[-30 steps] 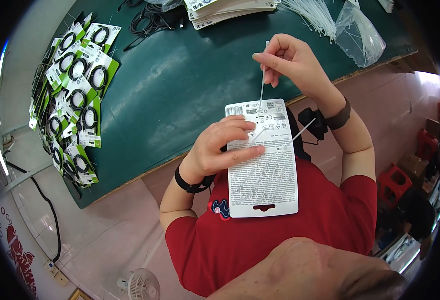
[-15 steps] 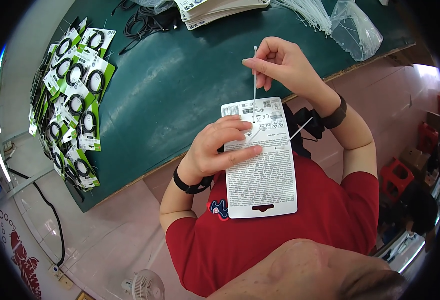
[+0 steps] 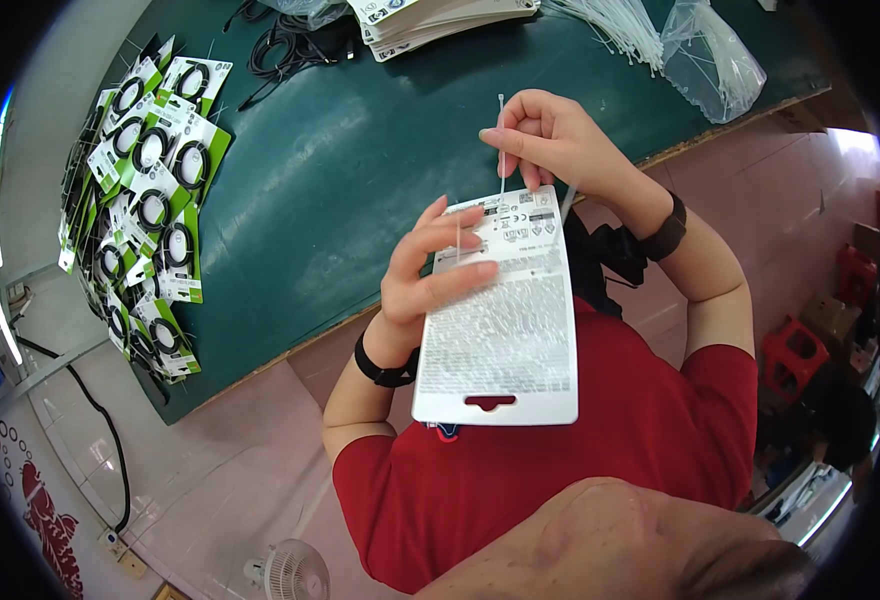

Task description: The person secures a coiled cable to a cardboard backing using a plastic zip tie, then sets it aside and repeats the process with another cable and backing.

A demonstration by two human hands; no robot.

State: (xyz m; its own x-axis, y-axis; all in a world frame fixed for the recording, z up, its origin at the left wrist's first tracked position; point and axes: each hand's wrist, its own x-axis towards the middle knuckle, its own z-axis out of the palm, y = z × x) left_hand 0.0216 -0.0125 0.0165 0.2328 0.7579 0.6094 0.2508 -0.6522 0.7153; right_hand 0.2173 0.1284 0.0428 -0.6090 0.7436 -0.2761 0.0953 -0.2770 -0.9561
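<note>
A white printed packaging card, its text side up and its hanging slot toward me, is tilted above my lap at the table's edge. My left hand grips it by the left side, fingers spread over the upper part, thumb behind or out of sight. Between the thumb and fingers of my right hand is a thin white cable tie, upright at the card's far edge. Other thin white strips show by my left fingers and at the card's right edge. What lies on the card's underside is hidden.
Cards with coiled black cables are heaped at the table's left. At the back are loose black cables, a stack of cards, a bunch of white cable ties and a clear plastic bag.
The card has moved left and slightly away from me, and its tilt has changed. My left hand shifted left with it. My right hand came slightly lower, closer to the card's far edge.
</note>
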